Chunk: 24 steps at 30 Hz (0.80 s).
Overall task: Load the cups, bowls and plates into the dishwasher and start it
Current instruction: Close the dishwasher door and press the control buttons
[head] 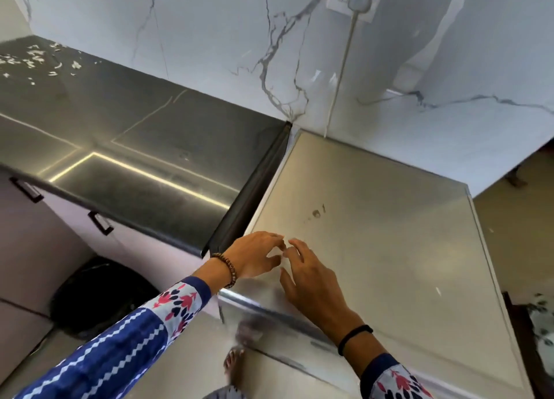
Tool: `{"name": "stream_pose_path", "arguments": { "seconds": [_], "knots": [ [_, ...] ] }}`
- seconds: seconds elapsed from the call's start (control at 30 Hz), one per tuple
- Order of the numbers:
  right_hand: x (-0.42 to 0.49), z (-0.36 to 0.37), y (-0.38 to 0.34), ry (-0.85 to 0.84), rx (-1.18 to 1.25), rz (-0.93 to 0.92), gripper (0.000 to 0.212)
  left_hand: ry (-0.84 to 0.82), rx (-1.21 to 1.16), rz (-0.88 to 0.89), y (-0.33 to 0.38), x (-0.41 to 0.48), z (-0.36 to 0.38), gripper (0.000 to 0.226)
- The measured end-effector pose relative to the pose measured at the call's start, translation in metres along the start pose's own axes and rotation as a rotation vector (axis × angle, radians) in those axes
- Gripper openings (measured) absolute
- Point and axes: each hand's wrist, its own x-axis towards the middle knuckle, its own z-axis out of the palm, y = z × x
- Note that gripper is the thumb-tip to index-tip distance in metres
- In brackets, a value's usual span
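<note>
Starting left: black bin bag [99, 293] on the floor, then glossy dark-grey stone countertop [135, 146]. Your left hand [257, 256] (beaded bracelet) and right hand [311, 283] (black wristband) are over the front-left corner of the silver flat-topped steel dishwasher [374, 218]. Fingers are loosely spread, holding nothing; can't tell if touching. Dishwasher stands just right of the countertop.
</note>
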Motion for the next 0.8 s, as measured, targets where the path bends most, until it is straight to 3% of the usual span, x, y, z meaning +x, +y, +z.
{"name": "stream_pose_path", "arguments": {
  "seconds": [0.13, 0.3, 0.5, 0.8],
  "knots": [
    [-0.084, 0.012, -0.031, 0.033, 0.026, -0.024, 0.012, -0.016, 0.019, 0.027, 0.010, -0.059, 0.038, 0.041],
    [-0.156, 0.035, -0.055, -0.022, 0.015, 0.080, 0.016, 0.091, 0.126, 0.009, 0.008, -0.107, 0.069, 0.057],
    [-0.186, 0.060, -0.075, -0.044, 0.046, 0.123, 0.016, 0.058, 0.167, -0.016, -0.005, -0.133, 0.074, 0.068],
    [-0.167, 0.133, -0.097, 0.021, -0.036, 0.157, 0.048, 0.171, 0.078, 0.004, -0.012, -0.139, 0.082, 0.076]
  ]
}}
